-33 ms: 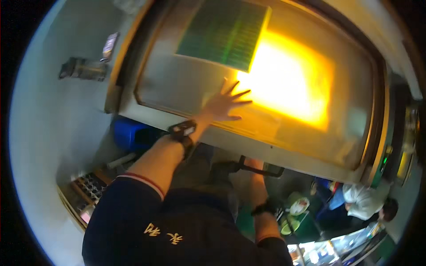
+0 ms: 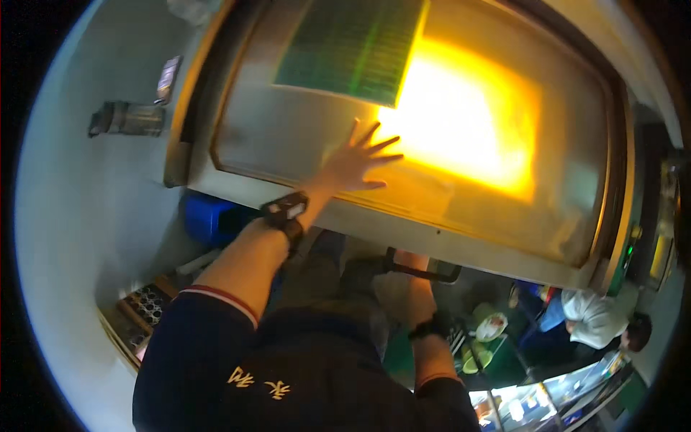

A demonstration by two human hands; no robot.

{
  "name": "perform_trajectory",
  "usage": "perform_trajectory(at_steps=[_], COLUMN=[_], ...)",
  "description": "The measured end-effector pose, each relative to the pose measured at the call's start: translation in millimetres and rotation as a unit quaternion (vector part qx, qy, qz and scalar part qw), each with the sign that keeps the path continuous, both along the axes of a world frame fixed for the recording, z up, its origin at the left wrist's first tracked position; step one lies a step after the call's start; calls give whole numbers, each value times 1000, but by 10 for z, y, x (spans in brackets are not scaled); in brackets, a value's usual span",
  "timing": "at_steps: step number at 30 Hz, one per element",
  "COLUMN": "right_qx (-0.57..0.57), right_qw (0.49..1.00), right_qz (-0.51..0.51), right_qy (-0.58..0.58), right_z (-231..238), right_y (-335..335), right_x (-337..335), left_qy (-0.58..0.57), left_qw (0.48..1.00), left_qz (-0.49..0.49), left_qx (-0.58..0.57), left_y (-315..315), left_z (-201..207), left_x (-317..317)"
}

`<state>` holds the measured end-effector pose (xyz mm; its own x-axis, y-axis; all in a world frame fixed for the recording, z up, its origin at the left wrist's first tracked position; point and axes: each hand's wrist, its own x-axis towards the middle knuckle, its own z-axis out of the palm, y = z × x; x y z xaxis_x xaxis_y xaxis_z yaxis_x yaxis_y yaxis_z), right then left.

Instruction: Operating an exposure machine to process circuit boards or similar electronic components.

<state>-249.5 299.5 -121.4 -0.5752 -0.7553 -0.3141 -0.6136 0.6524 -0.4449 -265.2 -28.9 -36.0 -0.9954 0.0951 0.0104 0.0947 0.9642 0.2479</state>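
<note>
My left hand [image 2: 353,162] is spread flat with its fingers apart, over the translucent sheet [image 2: 273,147] of a framed machine top. Its fingertips are just below the near edge of a dark green striped panel [image 2: 345,54]. A bright yellow-orange glow [image 2: 468,119] shines to the right of the fingers. My right hand [image 2: 413,261] reaches up beneath the front rail of the pale frame [image 2: 497,257], behind a black handle [image 2: 425,273]. The rail hides its fingers, so its grip cannot be made out. Both wrists wear dark bands.
A blue bin [image 2: 209,216] is under the frame's left corner. A grey cylindrical object [image 2: 128,119] and a phone-like item [image 2: 168,79] are at the left wall. On the right, another person in a white top [image 2: 594,317] bends near green containers [image 2: 479,356].
The view has shifted slightly, so the frame, green panel and my left hand appear a little higher and further left. Both hands keep the same pose.
</note>
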Motion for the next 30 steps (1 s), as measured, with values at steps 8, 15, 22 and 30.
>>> perform_trajectory(at_steps=[8,15,22,30], right_qx=[68,86,-35,-129], right_qw=[995,983,790,629], right_qz=[-70,-156,-541,-758], right_qy=[-23,-53,-285,-118], right_z=[-543,-146,253,1524], right_y=[-13,520,2990,4217], right_x=[-190,-202,1524,2096], left_qy=[-35,-55,-42,-12], left_qw=[997,996,997,998], left_qz=[-17,-20,-10,2], left_qx=[-66,-64,-60,-54], left_y=[45,145,184,84], left_z=[4,37,116,52], left_x=[-141,-152,-128,5])
